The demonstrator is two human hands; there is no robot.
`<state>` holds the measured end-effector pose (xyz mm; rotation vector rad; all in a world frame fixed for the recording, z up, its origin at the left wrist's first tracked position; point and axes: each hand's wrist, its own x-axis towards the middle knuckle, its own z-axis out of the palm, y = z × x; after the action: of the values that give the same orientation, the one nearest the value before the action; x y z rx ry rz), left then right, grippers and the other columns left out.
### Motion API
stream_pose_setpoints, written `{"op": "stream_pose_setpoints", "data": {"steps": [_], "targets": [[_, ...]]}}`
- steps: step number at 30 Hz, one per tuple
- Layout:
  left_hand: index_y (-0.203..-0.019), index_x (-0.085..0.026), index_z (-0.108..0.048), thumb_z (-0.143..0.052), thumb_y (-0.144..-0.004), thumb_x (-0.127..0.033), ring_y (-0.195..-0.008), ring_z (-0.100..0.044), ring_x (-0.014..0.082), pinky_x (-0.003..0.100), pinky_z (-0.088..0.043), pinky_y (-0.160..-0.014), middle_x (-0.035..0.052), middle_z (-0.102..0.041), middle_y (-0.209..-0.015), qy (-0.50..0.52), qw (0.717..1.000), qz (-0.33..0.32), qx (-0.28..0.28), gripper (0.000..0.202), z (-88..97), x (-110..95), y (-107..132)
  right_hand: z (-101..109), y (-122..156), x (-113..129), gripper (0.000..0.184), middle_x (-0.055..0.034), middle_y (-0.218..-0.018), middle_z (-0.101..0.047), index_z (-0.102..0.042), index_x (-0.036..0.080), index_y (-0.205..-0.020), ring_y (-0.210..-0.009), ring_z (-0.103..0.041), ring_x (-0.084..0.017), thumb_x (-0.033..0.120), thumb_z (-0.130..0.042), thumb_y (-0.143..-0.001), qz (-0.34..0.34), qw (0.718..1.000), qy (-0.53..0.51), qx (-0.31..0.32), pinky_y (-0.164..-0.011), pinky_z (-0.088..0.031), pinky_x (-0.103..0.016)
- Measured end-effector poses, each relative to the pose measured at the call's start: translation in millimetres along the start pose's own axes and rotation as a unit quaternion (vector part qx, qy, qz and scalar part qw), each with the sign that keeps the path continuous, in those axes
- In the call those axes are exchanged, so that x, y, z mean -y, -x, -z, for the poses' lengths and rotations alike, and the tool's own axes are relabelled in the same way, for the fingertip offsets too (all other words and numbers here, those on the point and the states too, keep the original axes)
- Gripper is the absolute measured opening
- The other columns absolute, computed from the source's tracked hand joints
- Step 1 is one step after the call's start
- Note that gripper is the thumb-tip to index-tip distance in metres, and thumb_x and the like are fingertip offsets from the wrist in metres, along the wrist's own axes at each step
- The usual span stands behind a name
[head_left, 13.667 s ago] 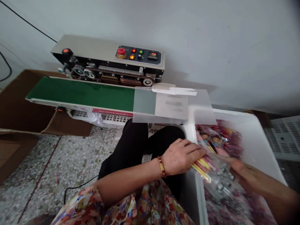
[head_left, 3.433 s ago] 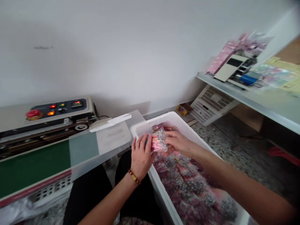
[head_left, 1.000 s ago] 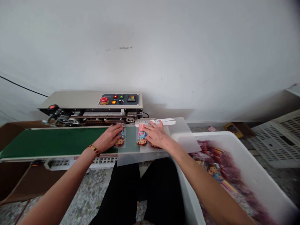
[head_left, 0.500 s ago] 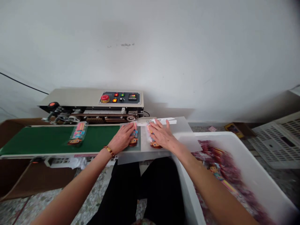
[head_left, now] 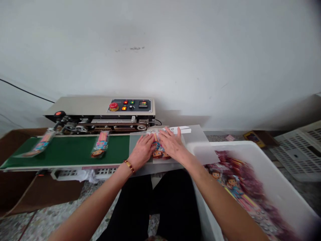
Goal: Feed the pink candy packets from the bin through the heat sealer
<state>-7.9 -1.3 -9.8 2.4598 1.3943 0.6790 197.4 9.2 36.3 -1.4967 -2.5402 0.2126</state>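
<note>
Two clear packets with cartoon-figure cards lie side by side on a translucent sheet beside the sealing machine (head_left: 100, 110). My left hand (head_left: 142, 150) lies flat, fingers stretched out, at the left packet (head_left: 157, 154). On the right packet (head_left: 166, 155) rests my right hand (head_left: 172, 143), fingers spread and thumb raised. The hands cover much of both packets. On the green conveyor belt (head_left: 75, 150), one packet (head_left: 100, 144) lies mid-belt. Another packet (head_left: 41, 144) is tilted at the far left, its top near the machine's rollers.
A white tub (head_left: 250, 144) at the right holds many packets (head_left: 240, 190) and reddish plastic. Beyond it stands a white slatted crate (head_left: 296, 154). A cardboard box (head_left: 42, 197) sits below the belt's left end. White paper strips (head_left: 182, 130) lie behind my right hand.
The belt packets have shifted left. The packet formerly under my left hand is now mid-belt, released. My left hand has moved right, beside my right hand, which stays nearly in place.
</note>
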Motion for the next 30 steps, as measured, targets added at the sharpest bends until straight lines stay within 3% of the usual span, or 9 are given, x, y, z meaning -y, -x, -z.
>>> {"op": "stream_pose_setpoints", "data": {"steps": [5, 10, 16, 18, 20, 22, 25, 27, 30], "targets": [[-0.144, -0.016, -0.051, -0.053, -0.098, -0.033, -0.147, -0.043, 0.0316, 0.056, -0.032, -0.124, 0.0173, -0.050, -0.154, 0.025, 0.998, -0.050, 0.032, 0.049, -8.2, 10.5, -11.8, 4.2, 19.7, -11.8, 0.040, -0.0126, -0.152, -0.054, -0.059, 0.022, -0.138, -0.147, -0.035, -0.037, 0.024, -0.040, -0.103, -0.001, 1.000, 0.021, 0.017, -0.116, -0.001, -0.079], [-0.146, -0.016, -0.049, -0.050, -0.099, -0.036, -0.146, -0.044, 0.0307, 0.056, -0.032, -0.124, 0.0173, -0.050, -0.154, -0.004, 0.997, -0.062, 0.045, 0.050, 14.8, 44.6, -1.3, 3.1, 17.2, -8.0, 0.041, -0.0105, -0.153, -0.054, -0.057, 0.024, -0.142, -0.148, -0.034, -0.037, 0.028, -0.042, -0.104, 0.001, 0.999, 0.027, 0.031, -0.116, -0.004, -0.080], [-0.140, -0.020, -0.054, -0.048, -0.099, -0.036, -0.143, -0.048, 0.0334, 0.065, -0.027, -0.122, 0.0159, -0.054, -0.151, -0.095, 0.994, 0.008, 0.060, 0.044, 53.7, 79.3, 24.9, -3.0, -7.4, 3.2, 0.036, -0.0084, -0.152, -0.056, -0.062, 0.025, -0.135, -0.146, -0.038, -0.034, 0.031, -0.044, -0.104, 0.035, 0.998, 0.037, 0.024, -0.118, -0.008, -0.078], [-0.133, -0.020, -0.059, -0.047, -0.099, -0.032, -0.137, -0.054, 0.0337, 0.067, -0.026, -0.121, 0.0149, -0.059, -0.146, -0.135, 0.990, 0.034, 0.024, 0.038, 58.8, 72.5, 23.6, -4.9, -19.2, 9.6, 0.036, -0.0083, -0.150, -0.058, -0.062, 0.025, -0.134, -0.146, -0.039, -0.034, 0.032, -0.044, -0.104, 0.052, 0.998, 0.026, 0.029, -0.118, -0.010, -0.077], [-0.127, -0.020, -0.062, -0.044, -0.100, -0.027, -0.130, -0.060, 0.0299, 0.062, -0.032, -0.121, 0.0142, -0.064, -0.139, -0.131, 0.991, 0.026, -0.014, 0.033, 52.8, 54.2, 15.4, -4.3, -26.5, 13.9, 0.036, -0.0076, -0.150, -0.058, -0.062, 0.025, -0.134, -0.147, -0.038, -0.033, 0.030, -0.041, -0.105, 0.056, 0.998, 0.013, 0.030, -0.118, -0.012, -0.077], [-0.126, -0.019, -0.062, -0.041, -0.101, -0.023, -0.129, -0.061, 0.0261, 0.054, -0.039, -0.119, 0.0140, -0.066, -0.136, -0.091, 0.996, -0.015, -0.021, 0.033, 37.3, 31.2, 4.2, -1.8, -24.8, 12.6, 0.036, -0.0067, -0.151, -0.056, -0.063, 0.025, -0.133, -0.148, -0.037, -0.033, 0.026, -0.039, -0.105, 0.044, 0.999, 0.010, 0.022, -0.117, -0.014, -0.077], [-0.132, -0.017, -0.058, -0.045, -0.100, -0.025, -0.139, -0.052, 0.0284, 0.053, -0.042, -0.118, 0.0170, -0.059, -0.144, -0.057, 0.997, -0.050, 0.008, 0.035, 11.2, 6.0, -8.1, 2.6, -6.7, -0.4, 0.037, -0.0075, -0.151, -0.056, -0.062, 0.025, -0.134, -0.148, -0.037, -0.033, 0.022, -0.039, -0.104, 0.021, 0.999, 0.030, 0.001, -0.117, -0.011, -0.077], [-0.134, -0.015, -0.056, -0.048, -0.099, -0.027, -0.142, -0.048, 0.0310, 0.056, -0.041, -0.118, 0.0185, -0.055, -0.148, -0.063, 0.997, -0.038, 0.024, 0.038, 1.3, 2.1, -10.0, 4.0, 8.4, -11.6, 0.036, -0.0093, -0.150, -0.057, -0.061, 0.025, -0.134, -0.147, -0.037, -0.034, 0.023, -0.042, -0.104, 0.014, 0.999, 0.046, -0.004, -0.116, -0.010, -0.078], [-0.135, -0.014, -0.056, -0.046, -0.100, -0.027, -0.142, -0.049, 0.0314, 0.056, -0.039, -0.120, 0.0189, -0.053, -0.150, -0.079, 0.996, -0.014, 0.026, 0.038, 2.4, 15.6, -4.7, 2.8, 21.1, -20.8, 0.036, -0.0109, -0.148, -0.058, -0.061, 0.024, -0.135, -0.146, -0.038, -0.036, 0.026, -0.044, -0.103, 0.016, 0.998, 0.057, 0.005, -0.115, -0.012, -0.078]]}}
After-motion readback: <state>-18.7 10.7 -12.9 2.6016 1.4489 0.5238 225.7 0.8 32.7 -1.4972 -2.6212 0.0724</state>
